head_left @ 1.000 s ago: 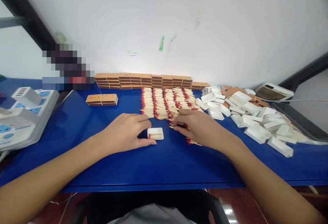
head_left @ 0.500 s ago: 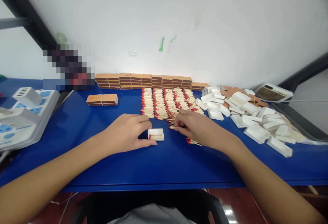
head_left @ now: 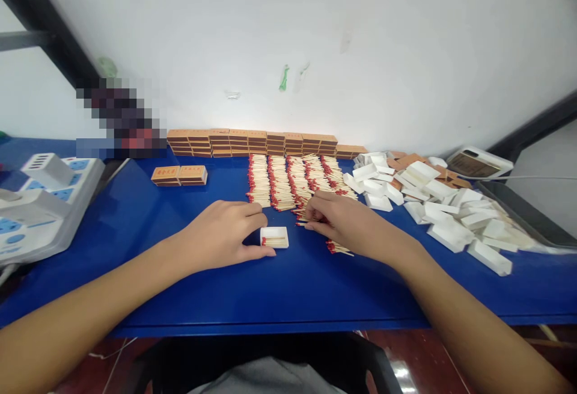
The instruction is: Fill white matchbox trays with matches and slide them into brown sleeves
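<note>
A small white matchbox tray with a few red-tipped matches in it lies on the blue table. My left hand grips it between thumb and forefinger. My right hand rests fingers-down on the near edge of the rows of red-tipped matches, its fingertips pinched on some of them. A few loose matches lie under its wrist.
A row of stacked brown matchboxes lines the wall, with two more to the left. A heap of empty white trays fills the right side. A white power strip sits at the far left, a phone and dark tray at the far right.
My right hand has crept slightly left and up along the matches, and its fingers have drawn together. My left hand and the tray have stayed put.
</note>
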The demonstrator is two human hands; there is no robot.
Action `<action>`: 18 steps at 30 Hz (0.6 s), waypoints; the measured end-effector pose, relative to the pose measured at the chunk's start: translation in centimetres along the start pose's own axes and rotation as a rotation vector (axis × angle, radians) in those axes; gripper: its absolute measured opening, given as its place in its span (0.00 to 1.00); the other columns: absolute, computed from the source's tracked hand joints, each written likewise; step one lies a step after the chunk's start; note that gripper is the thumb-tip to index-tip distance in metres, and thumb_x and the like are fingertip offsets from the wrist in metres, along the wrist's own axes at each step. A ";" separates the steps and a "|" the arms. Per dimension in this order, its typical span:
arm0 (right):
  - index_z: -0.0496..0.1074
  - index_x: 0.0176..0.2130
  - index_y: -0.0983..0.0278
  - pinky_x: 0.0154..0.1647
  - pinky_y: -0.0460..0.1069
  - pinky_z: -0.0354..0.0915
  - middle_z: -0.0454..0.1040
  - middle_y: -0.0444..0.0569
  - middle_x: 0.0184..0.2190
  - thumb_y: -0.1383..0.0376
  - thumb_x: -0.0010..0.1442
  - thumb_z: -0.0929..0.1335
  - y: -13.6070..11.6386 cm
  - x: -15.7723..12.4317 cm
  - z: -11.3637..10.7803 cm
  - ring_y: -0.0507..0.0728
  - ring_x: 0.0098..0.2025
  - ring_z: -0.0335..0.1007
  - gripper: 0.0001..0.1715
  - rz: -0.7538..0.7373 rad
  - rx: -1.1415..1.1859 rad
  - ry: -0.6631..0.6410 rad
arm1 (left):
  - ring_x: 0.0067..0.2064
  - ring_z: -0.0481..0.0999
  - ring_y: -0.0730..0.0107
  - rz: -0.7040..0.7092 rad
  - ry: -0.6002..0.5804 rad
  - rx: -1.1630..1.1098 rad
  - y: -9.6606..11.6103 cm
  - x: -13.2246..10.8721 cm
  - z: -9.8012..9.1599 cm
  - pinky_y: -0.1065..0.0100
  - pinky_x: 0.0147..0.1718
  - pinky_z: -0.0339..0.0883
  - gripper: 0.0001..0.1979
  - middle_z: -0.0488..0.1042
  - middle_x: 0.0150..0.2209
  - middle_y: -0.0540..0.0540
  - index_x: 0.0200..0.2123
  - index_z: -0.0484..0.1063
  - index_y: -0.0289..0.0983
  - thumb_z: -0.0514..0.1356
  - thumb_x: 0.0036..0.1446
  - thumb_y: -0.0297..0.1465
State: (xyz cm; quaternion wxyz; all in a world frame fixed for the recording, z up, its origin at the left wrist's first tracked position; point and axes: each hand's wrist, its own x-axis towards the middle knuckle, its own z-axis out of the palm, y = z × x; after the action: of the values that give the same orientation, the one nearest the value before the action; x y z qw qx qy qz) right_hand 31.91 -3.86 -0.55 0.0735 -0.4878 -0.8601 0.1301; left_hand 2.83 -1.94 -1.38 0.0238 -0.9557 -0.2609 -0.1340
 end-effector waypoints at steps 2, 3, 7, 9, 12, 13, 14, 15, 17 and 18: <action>0.72 0.39 0.62 0.38 0.50 0.62 0.76 0.49 0.40 0.67 0.73 0.69 -0.1 0.0 0.0 0.57 0.40 0.72 0.06 0.012 -0.002 -0.011 | 0.36 0.80 0.64 0.001 0.000 0.000 0.0 0.0 0.0 0.64 0.33 0.64 0.20 0.79 0.36 0.48 0.41 0.79 0.37 0.65 0.68 0.49; 0.72 0.38 0.62 0.37 0.50 0.62 0.76 0.49 0.39 0.67 0.73 0.68 -0.1 0.0 -0.1 0.57 0.39 0.72 0.08 0.018 -0.003 -0.019 | 0.36 0.80 0.64 0.000 -0.001 -0.001 0.0 0.0 0.0 0.64 0.33 0.65 0.20 0.79 0.36 0.48 0.42 0.79 0.37 0.65 0.68 0.49; 0.71 0.36 0.62 0.37 0.51 0.62 0.76 0.49 0.38 0.66 0.74 0.68 -0.3 0.1 -0.2 0.57 0.38 0.71 0.10 0.013 -0.021 -0.035 | 0.36 0.80 0.63 0.003 0.000 -0.004 -0.1 0.0 0.1 0.64 0.33 0.65 0.21 0.79 0.36 0.48 0.41 0.79 0.36 0.65 0.68 0.50; 0.70 0.36 0.62 0.37 0.51 0.62 0.76 0.50 0.38 0.65 0.75 0.67 -0.3 0.1 -0.1 0.58 0.38 0.71 0.11 0.001 -0.041 -0.038 | 0.35 0.80 0.63 0.007 0.003 -0.003 0.0 0.0 0.1 0.63 0.33 0.64 0.21 0.79 0.35 0.48 0.41 0.79 0.36 0.66 0.67 0.50; 0.70 0.37 0.62 0.38 0.51 0.63 0.75 0.50 0.38 0.65 0.75 0.67 -0.3 0.2 0.0 0.58 0.39 0.72 0.11 -0.002 -0.061 -0.041 | 0.35 0.80 0.63 0.011 0.010 -0.005 0.0 0.0 0.1 0.63 0.32 0.64 0.20 0.78 0.35 0.48 0.41 0.79 0.36 0.66 0.67 0.49; 0.70 0.37 0.62 0.38 0.51 0.64 0.75 0.50 0.38 0.65 0.76 0.67 -0.3 0.1 0.0 0.58 0.39 0.72 0.11 0.001 -0.061 -0.041 | 0.35 0.80 0.63 0.012 0.013 -0.007 0.0 0.0 0.1 0.63 0.33 0.64 0.20 0.78 0.35 0.49 0.41 0.79 0.36 0.66 0.67 0.49; 0.70 0.38 0.63 0.39 0.51 0.64 0.75 0.50 0.39 0.65 0.76 0.67 -0.3 0.1 0.0 0.58 0.39 0.73 0.11 0.004 -0.056 -0.038 | 0.35 0.80 0.63 0.011 0.015 -0.007 0.0 0.0 0.1 0.63 0.33 0.64 0.20 0.78 0.35 0.49 0.41 0.79 0.36 0.67 0.67 0.49; 0.70 0.38 0.63 0.39 0.51 0.64 0.76 0.50 0.39 0.65 0.76 0.67 -0.4 0.1 -0.1 0.58 0.39 0.73 0.10 0.003 -0.046 -0.030 | 0.35 0.80 0.63 0.010 0.016 -0.007 0.0 0.0 0.1 0.63 0.33 0.64 0.20 0.78 0.35 0.49 0.41 0.79 0.36 0.67 0.67 0.49; 0.71 0.40 0.62 0.40 0.51 0.65 0.76 0.51 0.40 0.63 0.76 0.67 -0.8 -0.1 -0.1 0.58 0.40 0.74 0.10 -0.024 -0.017 0.004 | 0.35 0.80 0.63 0.007 0.013 -0.004 0.0 0.1 0.1 0.63 0.32 0.64 0.20 0.78 0.35 0.49 0.41 0.79 0.36 0.66 0.67 0.49; 0.71 0.41 0.62 0.41 0.52 0.66 0.76 0.51 0.41 0.62 0.76 0.67 -1.2 -0.2 -0.2 0.58 0.41 0.74 0.10 -0.046 -0.001 0.027 | 0.35 0.80 0.63 0.004 0.012 -0.003 0.1 0.1 0.1 0.63 0.32 0.63 0.20 0.78 0.35 0.49 0.41 0.79 0.36 0.66 0.67 0.49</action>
State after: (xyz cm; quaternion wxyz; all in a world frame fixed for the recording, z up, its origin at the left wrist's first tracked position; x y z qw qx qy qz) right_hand 31.07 -4.56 -0.02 0.0878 -0.4694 -0.8702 0.1212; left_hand 3.00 -1.94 -1.47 0.0244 -0.9555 -0.2586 -0.1400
